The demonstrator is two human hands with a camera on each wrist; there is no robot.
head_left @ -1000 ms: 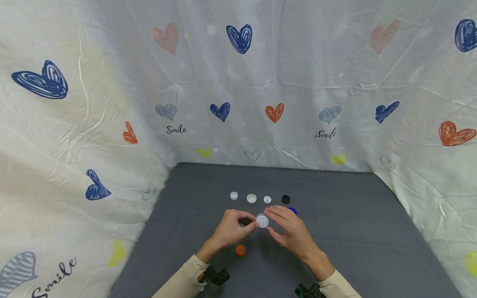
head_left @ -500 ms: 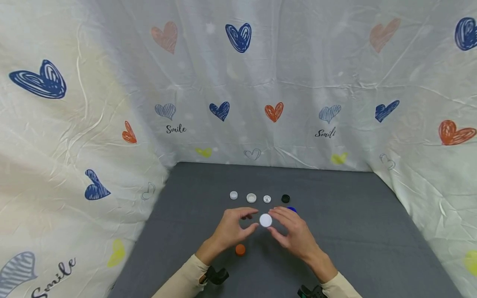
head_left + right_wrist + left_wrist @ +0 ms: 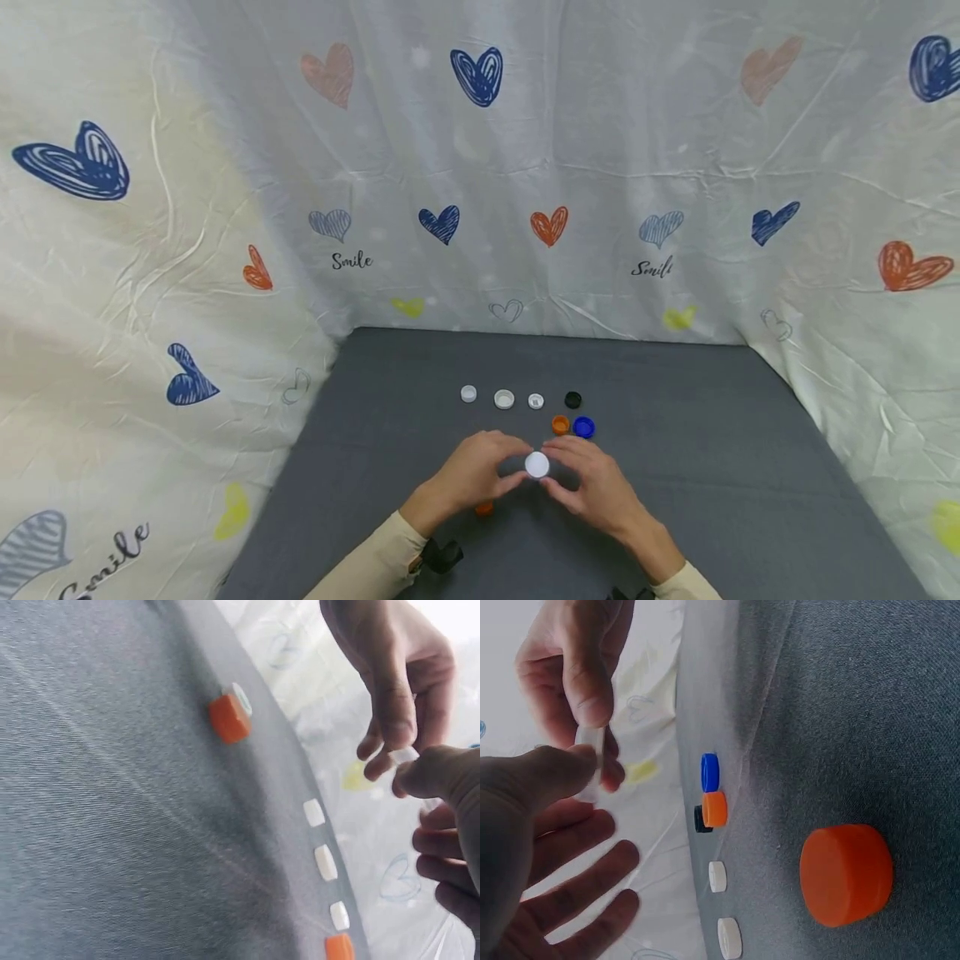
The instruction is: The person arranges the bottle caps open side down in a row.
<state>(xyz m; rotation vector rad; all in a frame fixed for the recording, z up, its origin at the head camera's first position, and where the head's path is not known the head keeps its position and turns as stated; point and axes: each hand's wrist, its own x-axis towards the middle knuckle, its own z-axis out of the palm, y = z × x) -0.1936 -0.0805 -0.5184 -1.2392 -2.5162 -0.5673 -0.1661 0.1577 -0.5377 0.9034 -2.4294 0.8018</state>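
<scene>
The left hand (image 3: 476,471) and right hand (image 3: 596,492) pinch opposite edges of a white cap (image 3: 537,465) above the gray table (image 3: 420,375), probably to leave its flat face uncovered. Beyond, a blue cap (image 3: 584,427) and an orange cap (image 3: 560,425) sit side by side before three white caps (image 3: 504,399) and a black cap (image 3: 573,400) (spaced, likely to keep each distinct).

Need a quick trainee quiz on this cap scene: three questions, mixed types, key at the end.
1. What colour is the held cap between the left hand and right hand? A) blue B) white C) black
2. True or false: in the head view, an orange cap lies just left of the blue cap.
3. In the head view, which cap is rightmost in the farthest row?

Key: 1. B. 2. True. 3. The black cap.
</scene>
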